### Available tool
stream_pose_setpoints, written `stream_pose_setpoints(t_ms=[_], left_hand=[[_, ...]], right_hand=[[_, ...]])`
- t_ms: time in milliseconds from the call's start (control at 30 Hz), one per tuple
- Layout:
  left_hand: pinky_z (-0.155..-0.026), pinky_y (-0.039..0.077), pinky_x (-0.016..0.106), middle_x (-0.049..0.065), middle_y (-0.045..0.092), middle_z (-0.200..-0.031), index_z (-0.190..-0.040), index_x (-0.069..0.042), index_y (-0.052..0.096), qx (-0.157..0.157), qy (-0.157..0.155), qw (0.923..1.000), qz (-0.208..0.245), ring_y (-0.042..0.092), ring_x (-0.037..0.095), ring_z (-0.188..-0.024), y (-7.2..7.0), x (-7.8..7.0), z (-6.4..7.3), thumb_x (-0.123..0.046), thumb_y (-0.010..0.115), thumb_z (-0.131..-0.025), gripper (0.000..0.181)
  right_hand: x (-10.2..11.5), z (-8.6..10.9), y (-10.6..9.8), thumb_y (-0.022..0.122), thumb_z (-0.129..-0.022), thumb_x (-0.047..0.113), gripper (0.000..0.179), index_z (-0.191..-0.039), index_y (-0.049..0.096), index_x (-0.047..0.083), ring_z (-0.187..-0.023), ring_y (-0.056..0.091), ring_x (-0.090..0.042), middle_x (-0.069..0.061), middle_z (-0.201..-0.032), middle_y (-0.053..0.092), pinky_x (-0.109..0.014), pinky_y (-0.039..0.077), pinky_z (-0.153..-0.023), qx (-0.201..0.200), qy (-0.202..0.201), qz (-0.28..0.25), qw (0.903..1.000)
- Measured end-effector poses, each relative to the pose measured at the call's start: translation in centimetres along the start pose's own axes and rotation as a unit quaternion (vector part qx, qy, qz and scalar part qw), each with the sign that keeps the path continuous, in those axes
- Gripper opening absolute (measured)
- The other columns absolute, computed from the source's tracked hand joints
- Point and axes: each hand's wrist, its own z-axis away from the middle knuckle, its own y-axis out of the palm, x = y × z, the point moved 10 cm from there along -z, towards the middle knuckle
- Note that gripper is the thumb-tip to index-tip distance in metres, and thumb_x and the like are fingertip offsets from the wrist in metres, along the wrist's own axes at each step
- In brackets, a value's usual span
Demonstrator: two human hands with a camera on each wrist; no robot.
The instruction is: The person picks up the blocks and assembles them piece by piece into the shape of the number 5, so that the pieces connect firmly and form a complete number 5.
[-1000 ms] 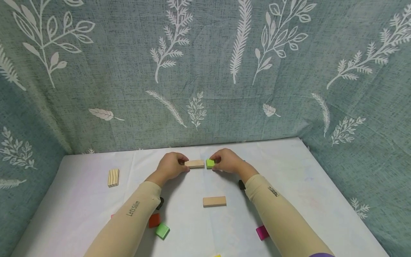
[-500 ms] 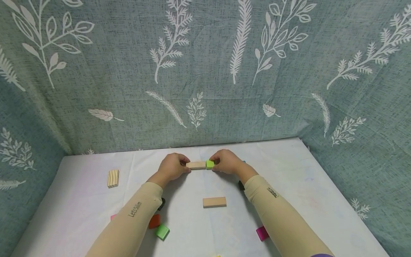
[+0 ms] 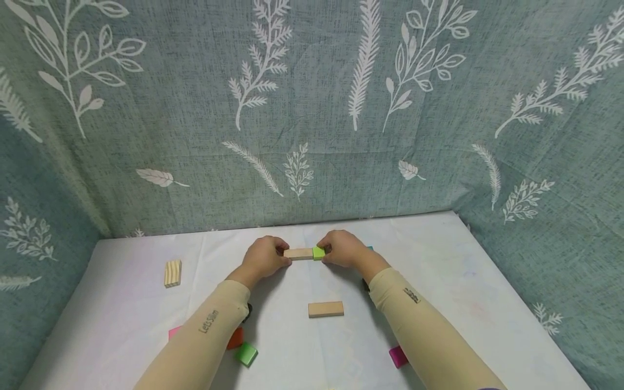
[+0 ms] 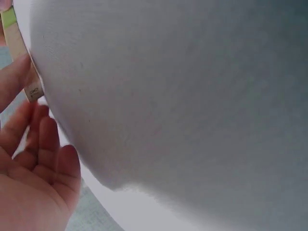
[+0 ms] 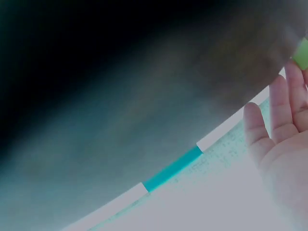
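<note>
Near the far side of the table, my left hand (image 3: 264,257) pinches one end of a long plain wooden block (image 3: 298,254) between thumb and fingers. Opposite it, my right hand (image 3: 343,249) pinches a small lime-green block (image 3: 318,253). The two blocks meet end to end in a row. In the left wrist view the wooden block (image 4: 32,85) shows a dark printed mark near its end, with the thumb along one side. Only a corner of the green block (image 5: 301,55) appears in the right wrist view, at my fingertips.
Another wooden block (image 3: 325,309) lies nearer me at the middle. A striped-grain block (image 3: 173,273) is at the left. Red (image 3: 235,338), green (image 3: 247,355), pink (image 3: 174,331) and magenta (image 3: 398,356) blocks lie near my forearms. A blue block (image 3: 370,248) is partly hidden behind my right wrist.
My left hand has slid the wooden block slightly right, and the gap between it and the lime-green block has closed. My right hand has barely moved.
</note>
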Motion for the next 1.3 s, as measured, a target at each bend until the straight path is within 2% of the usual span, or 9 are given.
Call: stream_pose_setpoints(t_ms=[167, 300, 400, 567, 767, 900, 1033, 1167, 1300], left_hand=[[-0.096, 0.044, 0.047, 0.011, 0.059, -0.122, -0.123, -0.009, 0.062, -0.002, 0.009, 0.9999, -0.007, 0.055, 0.030, -0.114, -0.9, 0.6, 1.0, -0.036, 0.082, -0.070, 0.063], [-0.099, 0.042, 0.050, 0.016, 0.055, -0.130, -0.128, -0.005, 0.057, 0.005, 0.024, 0.9997, 0.004, 0.051, 0.034, -0.120, -2.7, 2.1, 3.0, -0.037, 0.079, -0.074, 0.066], [-0.095, 0.044, 0.051, 0.014, 0.055, -0.131, -0.128, -0.007, 0.057, -0.007, 0.032, 0.9995, 0.000, 0.054, 0.034, -0.117, -4.8, 3.9, 5.9, -0.040, 0.074, -0.079, 0.062], [-0.086, 0.048, 0.050, 0.006, 0.060, -0.125, -0.123, -0.013, 0.062, -0.032, 0.033, 0.9989, -0.012, 0.059, 0.029, -0.109, -8.4, 6.5, 12.1, -0.049, 0.068, -0.082, 0.054], [-0.083, 0.049, 0.050, -0.002, 0.063, -0.117, -0.117, -0.018, 0.065, -0.038, 0.022, 0.9981, -0.044, 0.061, 0.023, -0.103, -10.5, 8.0, 17.8, -0.060, 0.068, -0.076, 0.059], [-0.083, 0.049, 0.049, -0.002, 0.063, -0.115, -0.116, -0.017, 0.066, -0.060, 0.013, 0.9973, -0.040, 0.061, 0.023, -0.102, -11.0, 9.0, 19.6, -0.061, 0.070, -0.073, 0.062], [-0.084, 0.048, 0.051, 0.003, 0.062, -0.116, -0.118, -0.014, 0.065, -0.064, -0.011, 0.9970, -0.042, 0.058, 0.029, -0.108, -10.7, 10.9, 20.7, -0.055, 0.077, -0.070, 0.064], [-0.082, 0.047, 0.053, 0.011, 0.061, -0.118, -0.119, -0.011, 0.064, -0.065, -0.044, 0.9959, -0.045, 0.058, 0.034, -0.106, -11.2, 13.4, 21.5, -0.057, 0.076, -0.069, 0.070], [-0.080, 0.049, 0.049, 0.018, 0.056, -0.125, -0.127, -0.006, 0.058, -0.046, -0.089, 0.9949, -0.008, 0.056, 0.036, -0.108, -11.9, 16.9, 20.4, -0.061, 0.071, -0.072, 0.079]], right_hand=[[-0.4, 0.9, -0.6, 0.077, -0.078, 0.030, 0.058, -0.131, 0.058, 0.017, -0.109, 0.059, -0.015, 0.002, -0.120, 0.064, -0.034, 0.049, -0.093, -0.003, 0.012, -0.022, 0.9997], [-1.4, 3.0, -2.5, 0.077, -0.078, 0.032, 0.059, -0.132, 0.057, 0.017, -0.119, 0.055, -0.018, 0.000, -0.128, 0.060, -0.037, 0.046, -0.099, -0.027, 0.024, -0.043, 0.9984], [-2.1, 5.0, -3.7, 0.075, -0.079, 0.034, 0.057, -0.131, 0.058, 0.018, -0.121, 0.053, -0.020, 0.000, -0.130, 0.058, -0.039, 0.044, -0.100, -0.039, 0.033, -0.044, 0.9977], [-2.7, 8.5, -4.6, 0.073, -0.081, 0.036, 0.055, -0.130, 0.059, 0.014, -0.119, 0.054, -0.022, -0.002, -0.128, 0.058, -0.042, 0.046, -0.098, -0.038, 0.019, -0.023, 0.9988], [-3.1, 13.3, -4.5, 0.073, -0.081, 0.036, 0.054, -0.128, 0.061, 0.012, -0.121, 0.054, -0.025, -0.006, -0.128, 0.060, -0.044, 0.044, -0.101, -0.039, -0.007, 0.019, 0.9990], [-3.4, 17.4, -4.3, 0.074, -0.080, 0.038, 0.053, -0.125, 0.062, 0.014, -0.117, 0.056, -0.025, -0.004, -0.124, 0.061, -0.046, 0.046, -0.097, -0.042, 0.013, 0.032, 0.9985], [-3.9, 20.8, -3.9, 0.072, -0.079, 0.046, 0.056, -0.126, 0.062, 0.019, -0.119, 0.055, -0.025, -0.001, -0.125, 0.061, -0.048, 0.046, -0.097, -0.041, 0.064, 0.003, 0.9971], [-3.2, 21.9, -3.0, 0.067, -0.078, 0.057, 0.062, -0.127, 0.061, 0.020, -0.120, 0.053, -0.025, -0.001, -0.126, 0.060, -0.048, 0.046, -0.097, -0.028, 0.080, -0.015, 0.9963], [-2.1, 21.8, -2.6, 0.068, -0.078, 0.055, 0.060, -0.126, 0.062, 0.019, -0.120, 0.054, -0.025, -0.001, -0.127, 0.060, -0.047, 0.047, -0.097, -0.024, 0.068, -0.015, 0.9973]])
